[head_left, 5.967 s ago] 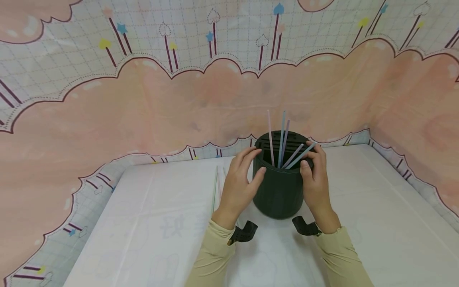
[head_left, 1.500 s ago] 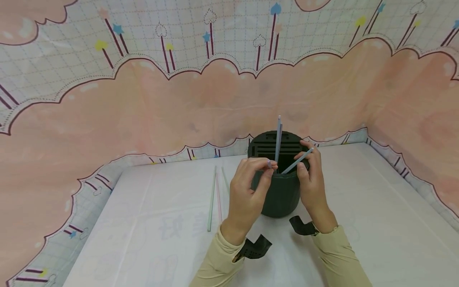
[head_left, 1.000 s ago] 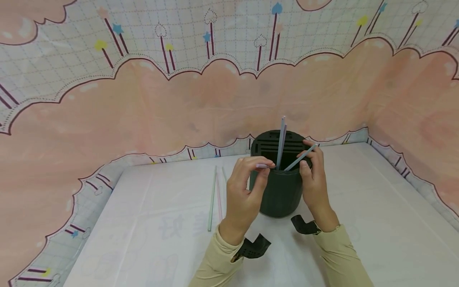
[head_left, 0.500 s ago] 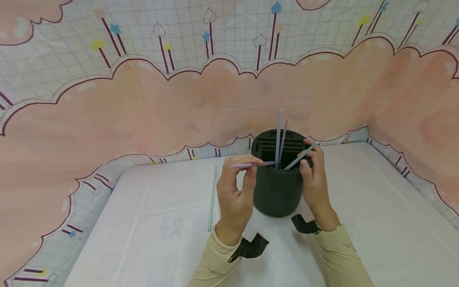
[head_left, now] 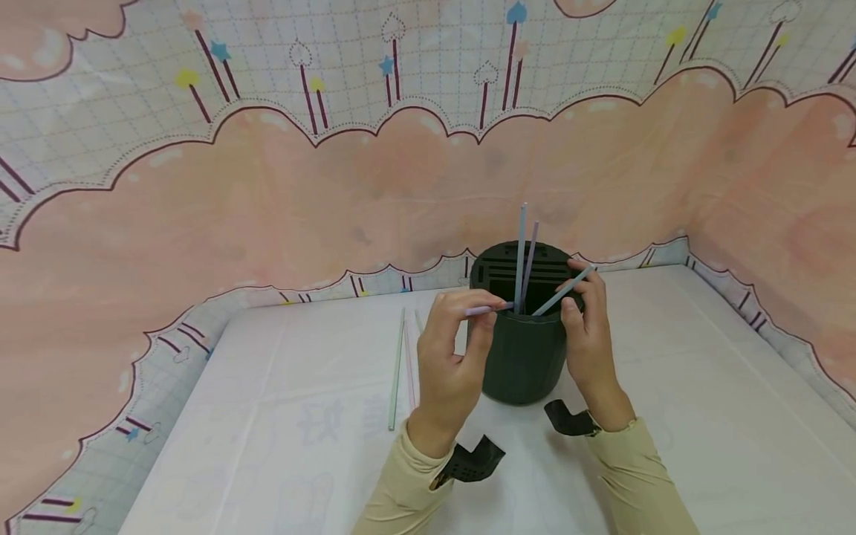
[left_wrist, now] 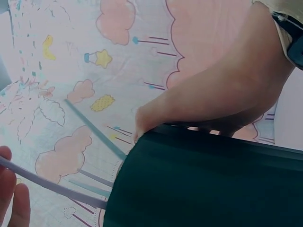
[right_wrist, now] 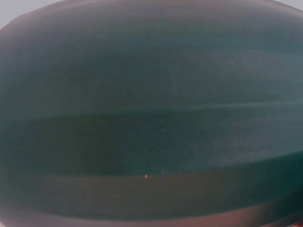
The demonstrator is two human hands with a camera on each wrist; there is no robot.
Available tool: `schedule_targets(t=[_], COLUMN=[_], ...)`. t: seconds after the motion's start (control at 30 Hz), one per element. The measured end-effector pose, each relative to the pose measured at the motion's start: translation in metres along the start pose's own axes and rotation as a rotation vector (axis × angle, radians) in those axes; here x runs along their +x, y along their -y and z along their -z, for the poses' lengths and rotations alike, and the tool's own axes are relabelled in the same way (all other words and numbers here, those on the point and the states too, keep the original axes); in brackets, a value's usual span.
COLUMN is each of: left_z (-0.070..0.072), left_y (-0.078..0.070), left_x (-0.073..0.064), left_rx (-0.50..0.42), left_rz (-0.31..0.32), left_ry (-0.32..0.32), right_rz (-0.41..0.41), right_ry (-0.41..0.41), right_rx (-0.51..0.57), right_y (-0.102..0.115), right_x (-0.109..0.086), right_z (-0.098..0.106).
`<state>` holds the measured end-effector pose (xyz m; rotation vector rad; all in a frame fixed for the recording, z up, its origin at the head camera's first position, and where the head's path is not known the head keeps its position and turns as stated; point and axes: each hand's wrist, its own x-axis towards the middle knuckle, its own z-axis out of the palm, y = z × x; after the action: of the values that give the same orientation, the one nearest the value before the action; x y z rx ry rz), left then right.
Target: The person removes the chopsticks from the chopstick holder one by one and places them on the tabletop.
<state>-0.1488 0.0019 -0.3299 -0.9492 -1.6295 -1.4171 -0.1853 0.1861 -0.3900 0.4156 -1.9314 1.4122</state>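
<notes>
Since half a second earlier, the left hand (head_left: 451, 364) had moved toward the dark green container (head_left: 524, 360), its grip pinched closed on a purple straw (head_left: 476, 310); the right hand (head_left: 590, 338) gripped the container, which stood short of the tabletop's (head_left: 702, 386) far edge.

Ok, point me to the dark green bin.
In the head view, the bin stands right of centre on the white table, between the left hand and right hand.

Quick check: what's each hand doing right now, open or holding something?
Left hand: pinching a purple straw.
Right hand: gripping the dark green container by its rim.
</notes>
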Motion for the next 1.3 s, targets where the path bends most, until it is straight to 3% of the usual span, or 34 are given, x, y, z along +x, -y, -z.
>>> schedule_targets(t=[0.23, 0.53, 0.73, 1.3], left_z=[-0.001, 0.002, 0.008, 0.025], left_y=[0.002, -0.006, -0.013, -0.027], left_x=[-0.001, 0.003, 0.008, 0.016], left_rx=[0.015, 0.057, 0.026, -0.131], left_rz=[-0.005, -0.063, -0.104, -0.116], left_ry=[0.014, -0.026, -0.065, -0.186], right_rz=[0.003, 0.015, 0.004, 0.021], right_ry=[0.001, -0.003, 0.003, 0.001], right_rx=[0.011, 0.01, 0.021, 0.003], right_y=[0.001, 0.0, 0.0, -0.002], right_x=[-0.001, 0.001, 0.002, 0.001], right_z=[0.0, 0.0, 0.0, 0.001])
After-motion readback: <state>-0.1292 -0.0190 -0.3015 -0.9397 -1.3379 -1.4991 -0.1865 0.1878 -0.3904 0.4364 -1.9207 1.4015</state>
